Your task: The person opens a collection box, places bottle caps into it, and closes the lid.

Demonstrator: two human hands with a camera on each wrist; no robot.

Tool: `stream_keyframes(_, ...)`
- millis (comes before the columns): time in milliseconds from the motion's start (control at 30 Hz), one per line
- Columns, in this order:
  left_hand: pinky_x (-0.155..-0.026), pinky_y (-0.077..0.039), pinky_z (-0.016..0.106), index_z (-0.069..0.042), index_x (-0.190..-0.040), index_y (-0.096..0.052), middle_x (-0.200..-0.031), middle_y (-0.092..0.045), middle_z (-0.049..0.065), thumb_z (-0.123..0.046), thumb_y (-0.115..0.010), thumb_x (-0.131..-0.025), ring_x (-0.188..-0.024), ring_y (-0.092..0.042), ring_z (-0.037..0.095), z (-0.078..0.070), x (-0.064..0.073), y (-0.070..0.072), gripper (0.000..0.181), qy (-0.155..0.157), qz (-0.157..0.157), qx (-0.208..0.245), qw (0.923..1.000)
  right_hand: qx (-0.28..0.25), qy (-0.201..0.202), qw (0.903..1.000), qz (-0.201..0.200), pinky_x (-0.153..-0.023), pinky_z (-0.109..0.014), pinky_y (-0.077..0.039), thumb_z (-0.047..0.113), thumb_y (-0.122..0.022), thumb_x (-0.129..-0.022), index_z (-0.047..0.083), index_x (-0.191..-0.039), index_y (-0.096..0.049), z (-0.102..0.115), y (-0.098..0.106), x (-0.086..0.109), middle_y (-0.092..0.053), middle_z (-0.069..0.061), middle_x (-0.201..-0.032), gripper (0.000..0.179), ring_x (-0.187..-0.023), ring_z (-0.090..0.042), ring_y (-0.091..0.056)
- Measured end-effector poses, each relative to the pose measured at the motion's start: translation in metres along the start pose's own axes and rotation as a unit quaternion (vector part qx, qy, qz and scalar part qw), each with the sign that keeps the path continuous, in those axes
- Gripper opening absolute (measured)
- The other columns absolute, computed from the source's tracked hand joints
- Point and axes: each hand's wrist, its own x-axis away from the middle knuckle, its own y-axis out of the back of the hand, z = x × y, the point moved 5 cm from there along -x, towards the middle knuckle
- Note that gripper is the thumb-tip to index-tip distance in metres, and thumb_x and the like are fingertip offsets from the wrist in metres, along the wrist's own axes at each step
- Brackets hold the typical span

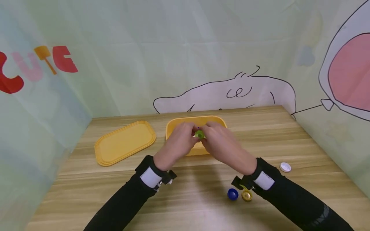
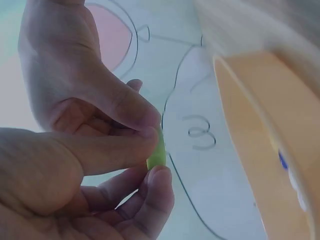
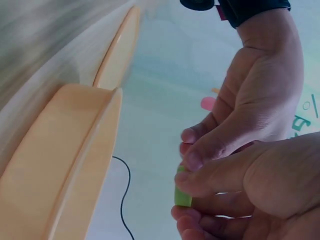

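A small green bottle cap point(image 1: 199, 134) is held up between both hands, above the yellow plastic box point(image 1: 196, 119). My left hand point(image 1: 180, 138) pinches it between thumb and fingers from the left. From the right, my right hand point(image 1: 221, 142) pinches the same cap. Both wrist views show the green cap point(image 2: 157, 152) edge-on at the fingertips, with the thumbs close together. The fingers cover much of it. Part of the box's inside is hidden behind the hands; the left wrist view shows a blue item point(image 2: 283, 159) and white items point(image 2: 297, 186) in it, too blurred to name.
Left of the box a yellow lid point(image 1: 125, 143) lies flat on the wooden table point(image 1: 185, 195). Near the right forearm are a blue cap point(image 1: 232, 194), a gold-coloured cap point(image 1: 247, 195) and a white cap point(image 1: 285, 167). A printed cloth point(image 1: 185, 57) hangs behind the table.
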Motion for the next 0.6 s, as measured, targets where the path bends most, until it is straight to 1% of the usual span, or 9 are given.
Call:
stream_keyframes(100, -0.069, -0.051, 0.029, 0.001, -0.107, -0.071, -0.094, -0.068, 0.008, -0.007, -0.076, -0.090, -0.081, -0.060, 0.020, 0.010, -0.001, 0.011, 0.020, 0.008, -0.014, 0.000, 0.9999, -0.007, -0.011, 0.9998, 0.018, -0.051, -0.027, -0.041, 0.006, -0.080, -0.085, 0.001, -0.097, -0.072, 0.005, -0.003, -0.015, -0.052, -0.003, -0.074, 0.015, -0.067, -0.019, -0.050)
stream_keyframes(233, -0.067, -0.050, 0.030, 0.001, -0.104, -0.074, -0.090, -0.068, 0.007, -0.007, -0.077, -0.090, -0.079, -0.059, 0.021, 0.028, -0.006, 0.018, 0.017, 0.016, -0.032, -0.015, 0.9992, -0.011, -0.005, 0.9991, 0.041, -0.052, -0.027, -0.044, 0.009, -0.080, -0.086, 0.002, -0.098, -0.073, 0.008, -0.015, -0.034, -0.056, -0.005, -0.079, 0.016, -0.069, -0.019, -0.053)
stream_keyframes(333, -0.065, -0.050, 0.030, 0.000, -0.102, -0.075, -0.087, -0.069, 0.007, -0.009, -0.078, -0.089, -0.077, -0.059, 0.021, 0.041, -0.008, 0.018, 0.016, 0.027, -0.042, -0.039, 0.9980, -0.009, 0.007, 0.9979, 0.063, -0.053, -0.026, -0.047, 0.010, -0.078, -0.088, 0.003, -0.101, -0.074, 0.007, -0.029, -0.045, -0.059, -0.006, -0.083, 0.015, -0.073, -0.020, -0.056)
stream_keyframes(433, -0.060, -0.048, 0.029, -0.003, -0.100, -0.077, -0.085, -0.069, 0.006, -0.014, -0.080, -0.088, -0.075, -0.059, 0.020, 0.053, -0.009, 0.017, 0.017, 0.046, -0.051, -0.072, 0.9950, -0.015, 0.014, 0.9967, 0.079, -0.054, -0.026, -0.049, 0.012, -0.078, -0.090, 0.004, -0.101, -0.075, 0.005, -0.043, -0.054, -0.064, -0.007, -0.087, 0.015, -0.076, -0.020, -0.059)
stream_keyframes(533, -0.057, -0.047, 0.029, -0.006, -0.101, -0.078, -0.087, -0.070, 0.005, -0.018, -0.081, -0.087, -0.074, -0.060, 0.019, 0.064, -0.012, 0.014, 0.019, 0.069, -0.053, -0.097, 0.9914, -0.035, 0.015, 0.9951, 0.092, -0.056, -0.026, -0.051, 0.013, -0.078, -0.089, 0.004, -0.102, -0.076, 0.002, -0.056, -0.061, -0.067, -0.008, -0.090, 0.015, -0.077, -0.020, -0.061)
stream_keyframes(600, -0.056, -0.047, 0.029, -0.006, -0.103, -0.079, -0.089, -0.071, 0.006, -0.018, -0.081, -0.088, -0.073, -0.060, 0.019, 0.071, -0.014, 0.010, 0.019, 0.081, -0.047, -0.102, 0.9903, -0.048, 0.015, 0.9937, 0.100, -0.057, -0.026, -0.051, 0.013, -0.079, -0.089, 0.004, -0.102, -0.076, 0.000, -0.065, -0.065, -0.068, -0.008, -0.091, 0.016, -0.077, -0.020, -0.061)
